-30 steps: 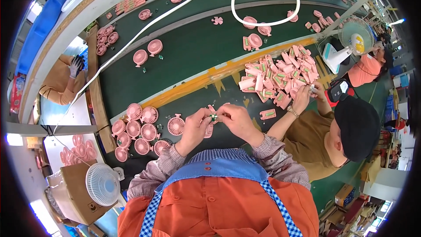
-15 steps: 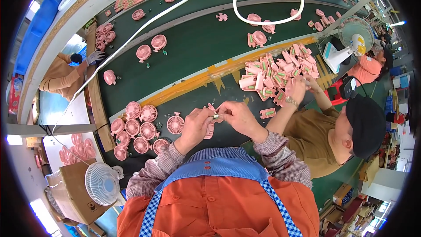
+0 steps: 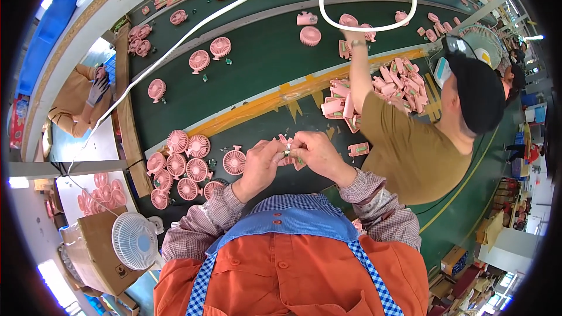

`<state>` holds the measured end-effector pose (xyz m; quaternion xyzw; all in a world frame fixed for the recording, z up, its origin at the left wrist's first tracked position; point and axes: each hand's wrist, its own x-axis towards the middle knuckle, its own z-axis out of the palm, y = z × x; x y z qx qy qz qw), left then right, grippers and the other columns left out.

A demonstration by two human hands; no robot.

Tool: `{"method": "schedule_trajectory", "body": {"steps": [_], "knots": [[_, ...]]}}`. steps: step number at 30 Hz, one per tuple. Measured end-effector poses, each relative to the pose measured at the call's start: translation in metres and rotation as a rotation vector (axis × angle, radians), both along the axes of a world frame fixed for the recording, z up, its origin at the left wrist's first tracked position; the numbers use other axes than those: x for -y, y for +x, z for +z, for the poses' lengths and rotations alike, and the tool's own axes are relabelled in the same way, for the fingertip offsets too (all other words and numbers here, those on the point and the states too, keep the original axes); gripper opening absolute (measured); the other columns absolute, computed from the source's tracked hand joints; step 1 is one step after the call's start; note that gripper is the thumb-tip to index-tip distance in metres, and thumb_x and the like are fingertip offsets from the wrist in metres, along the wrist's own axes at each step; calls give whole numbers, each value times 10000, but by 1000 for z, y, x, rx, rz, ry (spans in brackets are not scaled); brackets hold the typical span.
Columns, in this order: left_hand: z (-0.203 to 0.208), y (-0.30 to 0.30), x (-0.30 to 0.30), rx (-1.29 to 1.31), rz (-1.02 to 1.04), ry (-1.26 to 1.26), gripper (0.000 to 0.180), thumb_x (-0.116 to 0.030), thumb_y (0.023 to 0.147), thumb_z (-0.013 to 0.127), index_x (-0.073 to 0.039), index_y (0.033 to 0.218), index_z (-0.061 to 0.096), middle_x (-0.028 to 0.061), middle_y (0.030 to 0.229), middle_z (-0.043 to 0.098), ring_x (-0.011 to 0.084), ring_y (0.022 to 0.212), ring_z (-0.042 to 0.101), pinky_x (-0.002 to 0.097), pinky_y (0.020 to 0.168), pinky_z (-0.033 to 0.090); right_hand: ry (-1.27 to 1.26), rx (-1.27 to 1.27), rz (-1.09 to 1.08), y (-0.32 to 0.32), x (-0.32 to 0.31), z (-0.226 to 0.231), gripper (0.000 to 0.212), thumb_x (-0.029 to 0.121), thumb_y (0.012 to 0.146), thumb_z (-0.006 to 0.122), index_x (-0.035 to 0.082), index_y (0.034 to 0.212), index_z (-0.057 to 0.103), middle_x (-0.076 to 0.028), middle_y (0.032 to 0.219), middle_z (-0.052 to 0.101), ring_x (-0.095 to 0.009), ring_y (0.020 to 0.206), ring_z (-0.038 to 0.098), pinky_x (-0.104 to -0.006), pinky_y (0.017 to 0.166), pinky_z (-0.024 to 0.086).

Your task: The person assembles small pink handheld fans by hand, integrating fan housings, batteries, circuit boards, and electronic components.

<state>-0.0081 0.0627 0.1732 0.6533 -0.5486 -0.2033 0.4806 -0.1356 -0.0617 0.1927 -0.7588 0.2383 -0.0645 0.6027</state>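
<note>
My left hand (image 3: 257, 168) and my right hand (image 3: 318, 155) meet over the dark work surface in front of me, thumbs and fingertips closed. Between them is a small green circuit board (image 3: 287, 153), partly covered by the fingers. A pink handle shell (image 3: 284, 161) shows just under the fingertips; whether it is held or lies on the surface, I cannot tell. Left of my left hand sits a round pink fan head (image 3: 234, 162), beside a cluster of several more fan heads (image 3: 187, 189). Another pink handle shell (image 3: 358, 149) lies to the right of my right hand.
A pile of pink handle shells (image 3: 404, 85) lies at right. There a co-worker (image 3: 421, 146) reaches across the yellow-taped divider (image 3: 252, 114) toward fans on the green conveyor belt (image 3: 257, 70). A white cable (image 3: 175, 47) hangs across the left. A white desk fan (image 3: 135, 240) stands lower left.
My hands stay together, and the pink shell beneath them is more covered. The co-worker has leaned forward, an arm now over the belt. Fans on the nearer belt have shifted right.
</note>
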Motion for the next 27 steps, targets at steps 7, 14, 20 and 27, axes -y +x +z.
{"method": "schedule_trajectory", "body": {"steps": [7, 14, 20, 27], "knots": [[-21, -2, -1, 89, 2, 90, 83, -33, 745, 614, -43, 819, 576, 111, 708, 588, 296, 679, 568, 372, 600, 457, -65, 50, -32, 2, -3, -31, 96, 28, 738, 618, -16, 703, 539, -107, 606, 587, -196, 499, 582, -311, 488, 450], [-41, 4, -5, 54, 26, 162, 102, -59, 752, 624, -47, 840, 574, 118, 706, 591, 313, 670, 573, 395, 594, 465, -112, 87, -30, 9, -6, -70, 106, 52, 749, 642, -2, 725, 554, -70, 589, 587, -135, 517, 562, -277, 461, 421], [-80, 29, 12, -273, -73, 284, 38, 14, 796, 570, 18, 834, 565, 116, 678, 595, 165, 622, 608, 276, 562, 466, 3, 104, -240, 6, -19, -113, 120, 62, 792, 646, -5, 880, 598, -50, 688, 599, -86, 576, 569, -235, 503, 450], [-135, 94, 42, -496, 210, 276, 28, 8, 835, 541, 10, 812, 557, 4, 684, 547, 68, 621, 517, 229, 552, 430, -327, -5, -559, -45, -7, -174, 122, -4, 752, 565, 14, 871, 584, -152, 842, 569, -324, 708, 575, -367, 644, 472]]}}
